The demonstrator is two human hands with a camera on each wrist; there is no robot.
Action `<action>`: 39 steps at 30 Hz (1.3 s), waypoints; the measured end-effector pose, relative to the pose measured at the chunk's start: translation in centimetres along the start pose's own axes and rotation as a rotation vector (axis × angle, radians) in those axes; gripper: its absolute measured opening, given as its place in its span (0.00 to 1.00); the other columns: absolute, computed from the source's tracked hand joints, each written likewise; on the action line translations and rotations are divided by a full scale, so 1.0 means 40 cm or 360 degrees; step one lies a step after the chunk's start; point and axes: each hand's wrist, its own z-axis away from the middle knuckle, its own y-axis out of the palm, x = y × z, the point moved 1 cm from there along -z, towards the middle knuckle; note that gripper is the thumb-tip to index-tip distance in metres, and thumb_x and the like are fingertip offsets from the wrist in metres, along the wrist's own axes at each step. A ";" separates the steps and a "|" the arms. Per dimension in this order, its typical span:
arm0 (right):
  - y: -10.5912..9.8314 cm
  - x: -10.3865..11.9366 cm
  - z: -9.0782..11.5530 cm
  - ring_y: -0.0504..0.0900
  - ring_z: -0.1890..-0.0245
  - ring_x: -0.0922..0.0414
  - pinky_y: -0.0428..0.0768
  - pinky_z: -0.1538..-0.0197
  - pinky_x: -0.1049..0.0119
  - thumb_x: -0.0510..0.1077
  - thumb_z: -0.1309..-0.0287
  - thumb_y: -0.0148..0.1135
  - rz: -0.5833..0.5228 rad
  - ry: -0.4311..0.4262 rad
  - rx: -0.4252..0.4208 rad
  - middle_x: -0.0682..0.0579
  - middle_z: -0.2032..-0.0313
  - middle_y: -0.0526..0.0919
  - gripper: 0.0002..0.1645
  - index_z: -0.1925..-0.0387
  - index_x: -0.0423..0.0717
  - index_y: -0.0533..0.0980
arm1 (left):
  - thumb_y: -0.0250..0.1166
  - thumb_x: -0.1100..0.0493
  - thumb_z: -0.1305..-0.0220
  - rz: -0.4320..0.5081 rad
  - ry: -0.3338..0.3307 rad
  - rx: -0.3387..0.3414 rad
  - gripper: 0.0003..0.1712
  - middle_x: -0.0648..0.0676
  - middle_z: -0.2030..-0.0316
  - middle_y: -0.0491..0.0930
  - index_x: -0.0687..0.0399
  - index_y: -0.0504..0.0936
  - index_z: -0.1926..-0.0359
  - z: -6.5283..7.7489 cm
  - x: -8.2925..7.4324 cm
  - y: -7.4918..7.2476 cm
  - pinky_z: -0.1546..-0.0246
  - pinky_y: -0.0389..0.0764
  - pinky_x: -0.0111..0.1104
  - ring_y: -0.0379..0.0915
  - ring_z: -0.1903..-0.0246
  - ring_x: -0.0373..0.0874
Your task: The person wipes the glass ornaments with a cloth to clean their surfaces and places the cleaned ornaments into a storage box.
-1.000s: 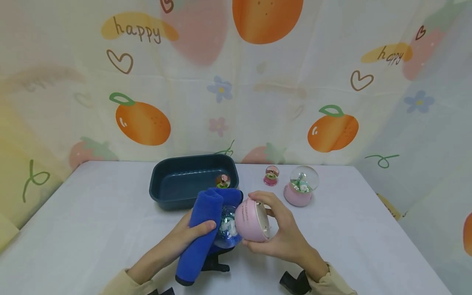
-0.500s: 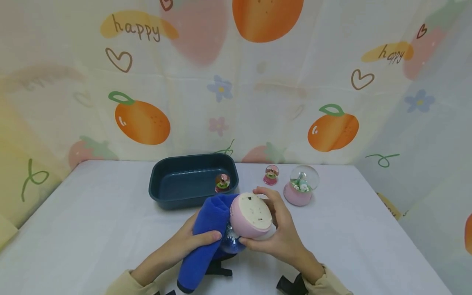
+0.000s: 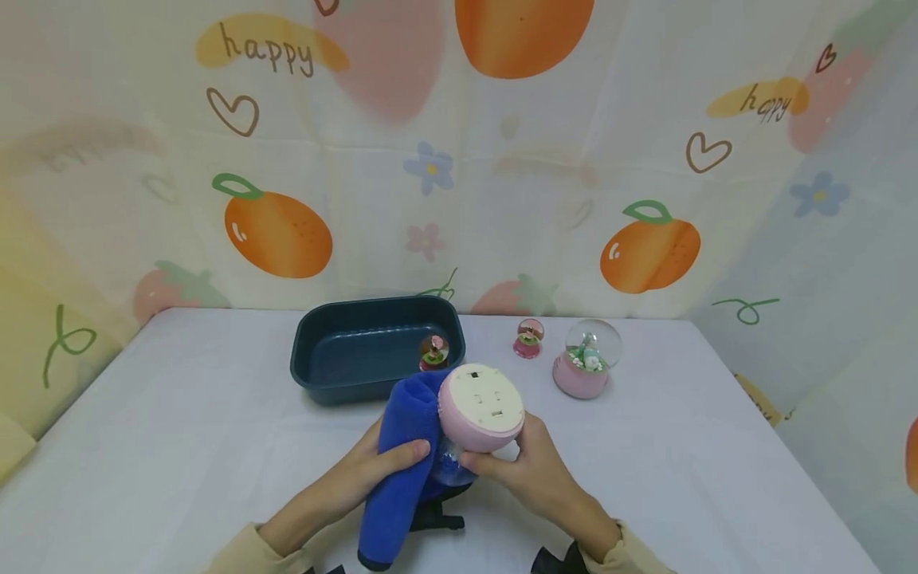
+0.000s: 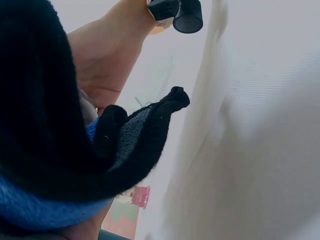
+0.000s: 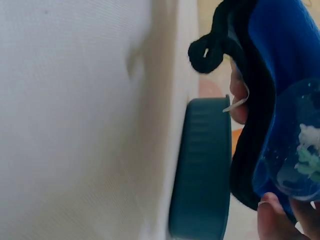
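Observation:
A snow globe (image 3: 469,434) with a pink base is held tipped over, its cream underside facing up toward the head camera. My right hand (image 3: 534,470) grips the base, thumb at the near side and the other fingers hidden behind it. In my left hand (image 3: 387,462) a blue cloth (image 3: 402,478) with dark edging is wrapped against the glass ball, thumb pressed on the cloth. The right wrist view shows the clear ball (image 5: 292,165), a white and green figure inside, lying against the cloth (image 5: 295,35). Dark cloth edging (image 4: 145,150) hangs down in the left wrist view.
Behind the hands stands a dark teal tray (image 3: 344,392) with a small snow globe (image 3: 433,352) at its right end. To its right on the white table (image 3: 179,446) are another small globe (image 3: 528,339) and a larger pink-based one (image 3: 582,371).
The held globe has turned from lying sideways, base to the right, to underside up. My right fingers have slid behind the base, and my left hand has shifted slightly right with the cloth.

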 end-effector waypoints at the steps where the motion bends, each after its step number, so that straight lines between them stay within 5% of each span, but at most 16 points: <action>1: 0.003 0.000 0.001 0.75 0.39 0.57 0.69 0.32 0.48 0.45 0.45 0.72 -0.0008 0.0047 0.0020 0.56 0.38 0.78 0.38 0.34 0.53 0.68 | 0.52 0.41 0.29 0.0004 -0.0017 0.0003 0.43 0.66 0.29 0.58 0.52 0.44 0.24 -0.001 0.001 0.001 0.40 0.73 0.55 0.65 0.35 0.58; 7: 0.015 -0.002 0.003 0.71 0.34 0.53 0.64 0.30 0.40 0.48 0.44 0.72 -0.0016 0.0177 0.0094 0.55 0.34 0.72 0.43 0.30 0.55 0.62 | 0.48 0.39 0.28 0.0008 -0.0115 0.0019 0.42 0.66 0.30 0.58 0.52 0.42 0.24 -0.003 0.006 0.005 0.42 0.74 0.54 0.68 0.38 0.56; 12: 0.016 -0.005 0.000 0.72 0.35 0.53 0.67 0.32 0.41 0.47 0.44 0.72 -0.0063 0.0155 0.0087 0.55 0.34 0.72 0.43 0.30 0.55 0.61 | 0.47 0.41 0.27 0.0016 -0.0065 0.0026 0.40 0.66 0.31 0.59 0.54 0.44 0.25 -0.008 0.004 0.010 0.42 0.75 0.52 0.68 0.38 0.55; 25: -0.006 0.005 -0.008 0.74 0.39 0.57 0.71 0.35 0.43 0.48 0.49 0.75 0.0147 -0.0085 -0.0041 0.58 0.37 0.74 0.45 0.32 0.57 0.63 | 0.45 0.35 0.30 0.0130 -0.0209 -0.0256 0.45 0.68 0.30 0.57 0.55 0.43 0.25 -0.005 -0.013 0.009 0.40 0.72 0.56 0.63 0.35 0.61; 33: -0.020 0.000 -0.013 0.78 0.48 0.60 0.80 0.45 0.60 0.50 0.55 0.79 0.0362 -0.0186 -0.0098 0.60 0.44 0.80 0.42 0.38 0.56 0.69 | 0.47 0.38 0.30 0.0141 -0.0063 -0.0395 0.43 0.67 0.34 0.61 0.59 0.46 0.26 0.009 -0.028 -0.021 0.45 0.75 0.47 0.67 0.41 0.55; 39: -0.032 -0.005 -0.017 0.80 0.49 0.62 0.81 0.45 0.59 0.49 0.63 0.84 0.0528 -0.0320 -0.0084 0.60 0.49 0.84 0.40 0.44 0.55 0.76 | 0.49 0.43 0.29 -0.0063 0.0069 -0.0433 0.40 0.67 0.35 0.61 0.58 0.48 0.26 0.023 -0.049 -0.040 0.46 0.76 0.49 0.67 0.41 0.57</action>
